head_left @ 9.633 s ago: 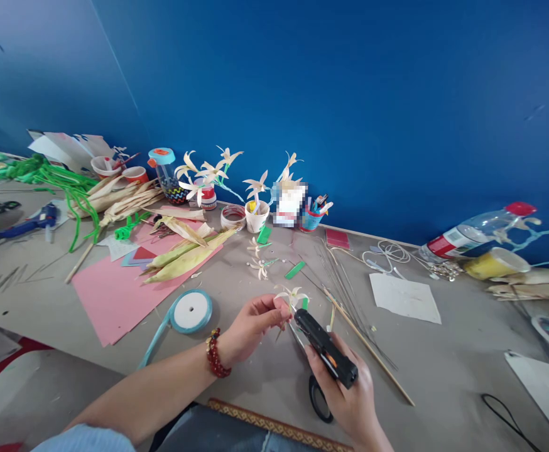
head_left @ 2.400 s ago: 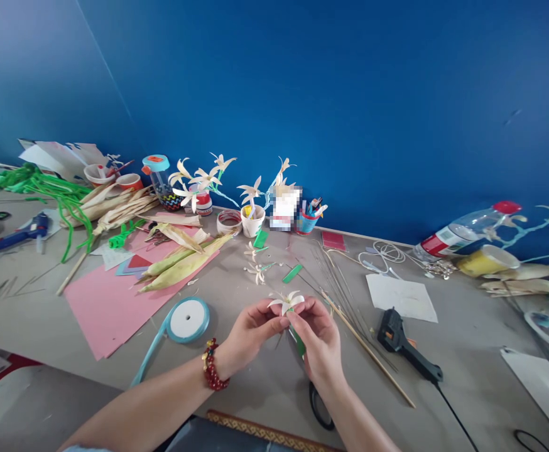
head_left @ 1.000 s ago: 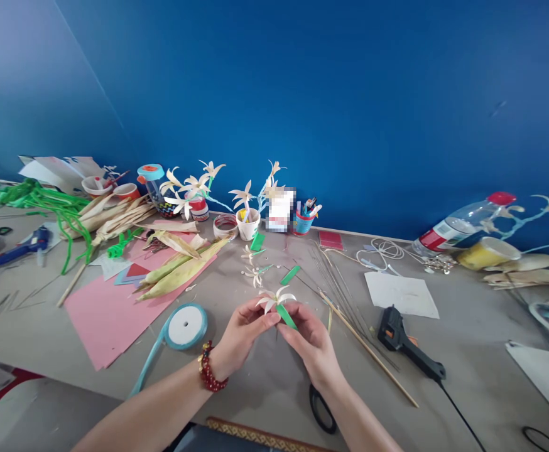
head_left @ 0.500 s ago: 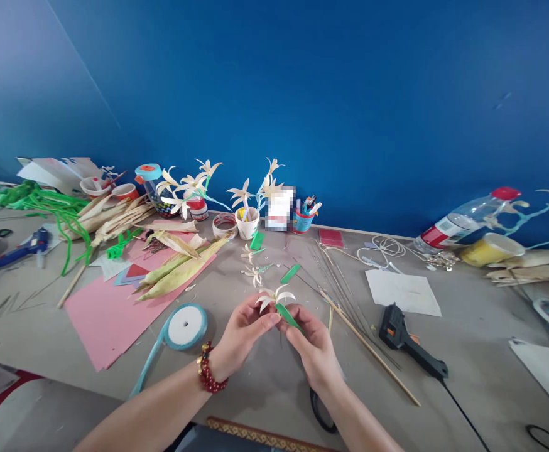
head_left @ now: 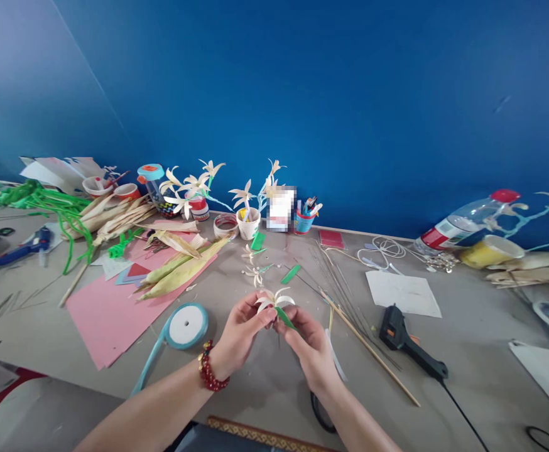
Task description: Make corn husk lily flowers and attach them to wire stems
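Note:
Between my hands is a pale handmade flower [head_left: 274, 300] with narrow curling petals. My left hand [head_left: 244, 329], with a red beaded bracelet at the wrist, pinches the flower near its base. A green strip [head_left: 286, 317] lies against the flower's base, its outer end pinched in the fingers of my right hand [head_left: 311, 342]. A thin stem end shows below the fingers. Beyond my hands lie small white flowers [head_left: 255, 276] and another green strip [head_left: 291, 274]. A roll of light blue ribbon [head_left: 186, 325] lies left of my left hand.
Right of my hands are a wooden stick [head_left: 373, 351], several thin wires and a black glue gun [head_left: 404, 336] with its cord. Pink paper [head_left: 100, 314] and corn husks [head_left: 180, 276] lie left. Cups, flowers and a plastic bottle [head_left: 467, 220] line the blue wall.
The green strip has shifted in against the flower's base, and less of it shows past my fingers. Both hands stay nearly in place; the view has moved slightly.

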### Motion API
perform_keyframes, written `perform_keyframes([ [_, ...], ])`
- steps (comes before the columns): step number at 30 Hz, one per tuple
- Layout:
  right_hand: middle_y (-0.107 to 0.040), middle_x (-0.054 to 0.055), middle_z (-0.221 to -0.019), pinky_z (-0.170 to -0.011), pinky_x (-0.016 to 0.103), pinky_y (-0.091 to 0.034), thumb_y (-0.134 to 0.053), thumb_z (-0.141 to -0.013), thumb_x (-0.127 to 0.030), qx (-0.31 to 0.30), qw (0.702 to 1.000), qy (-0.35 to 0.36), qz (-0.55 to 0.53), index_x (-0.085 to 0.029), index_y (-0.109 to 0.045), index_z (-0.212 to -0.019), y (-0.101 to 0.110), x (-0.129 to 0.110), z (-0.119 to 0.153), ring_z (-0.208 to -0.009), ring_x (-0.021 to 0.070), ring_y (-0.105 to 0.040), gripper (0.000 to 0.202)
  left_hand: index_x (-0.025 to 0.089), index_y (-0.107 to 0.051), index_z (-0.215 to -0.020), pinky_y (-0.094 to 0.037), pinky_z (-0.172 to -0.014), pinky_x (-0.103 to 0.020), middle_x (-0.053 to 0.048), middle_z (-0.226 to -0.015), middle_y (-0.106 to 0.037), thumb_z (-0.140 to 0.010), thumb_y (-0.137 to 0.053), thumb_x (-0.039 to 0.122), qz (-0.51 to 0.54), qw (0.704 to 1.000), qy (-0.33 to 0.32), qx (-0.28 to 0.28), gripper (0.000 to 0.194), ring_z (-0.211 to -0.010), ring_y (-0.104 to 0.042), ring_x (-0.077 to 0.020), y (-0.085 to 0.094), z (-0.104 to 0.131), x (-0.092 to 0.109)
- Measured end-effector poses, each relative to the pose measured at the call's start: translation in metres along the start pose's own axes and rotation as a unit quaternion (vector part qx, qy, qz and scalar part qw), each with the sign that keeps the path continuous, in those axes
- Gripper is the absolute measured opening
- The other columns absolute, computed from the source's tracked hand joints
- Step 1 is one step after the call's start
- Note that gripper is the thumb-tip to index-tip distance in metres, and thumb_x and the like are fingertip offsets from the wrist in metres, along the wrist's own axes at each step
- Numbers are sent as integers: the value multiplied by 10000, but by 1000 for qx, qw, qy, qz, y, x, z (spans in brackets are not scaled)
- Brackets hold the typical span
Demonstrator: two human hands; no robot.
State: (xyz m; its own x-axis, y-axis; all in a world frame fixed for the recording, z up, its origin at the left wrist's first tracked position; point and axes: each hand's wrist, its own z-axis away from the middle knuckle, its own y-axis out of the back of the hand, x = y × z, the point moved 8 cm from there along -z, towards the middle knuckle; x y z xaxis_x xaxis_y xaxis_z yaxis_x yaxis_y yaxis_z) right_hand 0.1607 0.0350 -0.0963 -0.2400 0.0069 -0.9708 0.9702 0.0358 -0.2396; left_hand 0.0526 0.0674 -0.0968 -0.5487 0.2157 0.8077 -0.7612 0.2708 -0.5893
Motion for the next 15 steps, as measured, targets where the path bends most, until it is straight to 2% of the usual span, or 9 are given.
perform_keyframes([
  [4,-587,20,-817,-653,247,-407,-633,-861,-357,-21,999,22,27,-196,-615,-866,-1,-6,1,-744,159,-504,161,153,-604,-790,-373,-626,-193,27,-704,-492,-799,-710,200,6,1000,-2,0,117,-634,-409,-72,2,0,-1],
  [7,-614,32,-901,-708,259,-434,-621,-879,-338,7,997,58,49,-215,-622,-945,4,-14,2,-813,174,-548,140,152,-625,-808,-377,-632,-195,19,-734,-514,-780,-731,197,-3,1000,-14,5,119,-640,-417,-70,4,0,-1],
  [10,-612,29,-915,-770,279,-444,-624,-888,-298,42,993,92,55,-225,-619,-937,11,-19,3,-857,180,-572,88,146,-626,-771,-380,-628,-202,11,-739,-527,-772,-741,216,-13,1000,-17,-2,135,-638,-424,-73,1,1,-2],
  [15,-581,10,-815,-708,262,-428,-607,-906,-259,40,990,115,73,-212,-603,-864,11,-22,3,-758,151,-538,63,148,-635,-752,-387,-624,-213,16,-691,-532,-748,-762,237,-27,999,-20,-6,155,-617,-426,-79,-4,2,0],
])
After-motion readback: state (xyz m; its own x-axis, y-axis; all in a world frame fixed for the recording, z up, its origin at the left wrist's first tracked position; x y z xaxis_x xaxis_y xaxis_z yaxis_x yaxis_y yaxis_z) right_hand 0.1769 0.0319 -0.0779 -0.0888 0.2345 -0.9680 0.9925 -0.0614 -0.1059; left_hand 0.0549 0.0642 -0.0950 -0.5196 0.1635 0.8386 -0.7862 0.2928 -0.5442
